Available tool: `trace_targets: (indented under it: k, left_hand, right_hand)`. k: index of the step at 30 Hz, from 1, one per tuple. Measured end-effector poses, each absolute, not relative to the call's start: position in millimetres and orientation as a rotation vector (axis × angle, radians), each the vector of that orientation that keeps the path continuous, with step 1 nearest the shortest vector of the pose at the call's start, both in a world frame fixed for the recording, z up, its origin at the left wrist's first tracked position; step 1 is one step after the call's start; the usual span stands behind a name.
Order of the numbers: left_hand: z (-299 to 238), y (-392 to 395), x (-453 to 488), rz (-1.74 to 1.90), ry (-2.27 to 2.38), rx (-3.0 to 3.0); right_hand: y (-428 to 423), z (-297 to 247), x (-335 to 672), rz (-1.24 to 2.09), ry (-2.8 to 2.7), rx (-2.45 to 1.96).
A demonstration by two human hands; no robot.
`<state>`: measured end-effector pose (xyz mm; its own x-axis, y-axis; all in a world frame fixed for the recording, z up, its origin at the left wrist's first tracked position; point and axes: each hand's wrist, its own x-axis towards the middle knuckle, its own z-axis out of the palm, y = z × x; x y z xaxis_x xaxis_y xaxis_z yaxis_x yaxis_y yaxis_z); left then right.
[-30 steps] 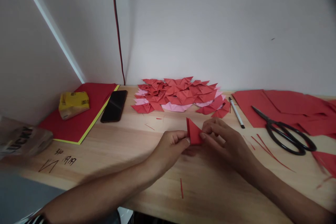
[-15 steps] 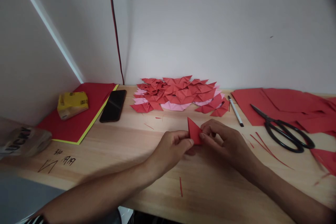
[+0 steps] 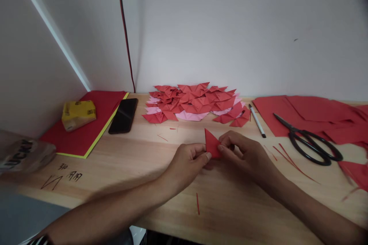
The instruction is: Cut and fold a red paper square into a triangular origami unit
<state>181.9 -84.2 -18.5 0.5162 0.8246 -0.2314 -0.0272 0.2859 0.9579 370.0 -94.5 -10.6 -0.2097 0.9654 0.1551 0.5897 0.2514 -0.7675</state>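
Observation:
A small red folded paper (image 3: pixel 212 144), pointed at its top, is held upright between both hands above the wooden table (image 3: pixel 161 214). My left hand (image 3: pixel 191 162) pinches its lower left edge, thumb in front. From the other side, my right hand (image 3: pixel 240 151) grips the right edge between thumb and fingers. Behind them lies a pile of red and pink folded paper pieces (image 3: pixel 195 101) against the wall. The fingers behind the paper are partly hidden.
Black-handled scissors (image 3: pixel 312 141) rest partly on red paper sheets (image 3: pixel 313 109) at right, beside a white pen (image 3: pixel 257 121) and thin red strips (image 3: pixel 296 164). To the left are a phone (image 3: pixel 123 115), red sheets (image 3: pixel 89 134), a yellow packet (image 3: pixel 79 115) and a plastic bottle (image 3: pixel 27 155).
Both hands keep their pinch on the folded paper with almost no movement. The whole view has shifted very slightly.

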Motion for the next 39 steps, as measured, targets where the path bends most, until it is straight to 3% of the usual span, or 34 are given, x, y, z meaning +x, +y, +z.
trace_targets:
  k: [17,32,39]
  left_hand:
    - [-14.4,-86.7,181.2,0.606,0.887,1.232]
    - [-7.4,-88.8,186.7,0.36,0.912,1.192]
    - [-8.6,-84.9,183.6,0.555,0.91,1.242]
  right_hand:
    - [-93.7,-15.1,368.8,0.949,-1.797,-1.386]
    - [-96.8,-3.7,369.3,0.847,-1.811,-1.394]
    - [-93.8,-1.7,375.5,0.952,-1.743,-1.291]
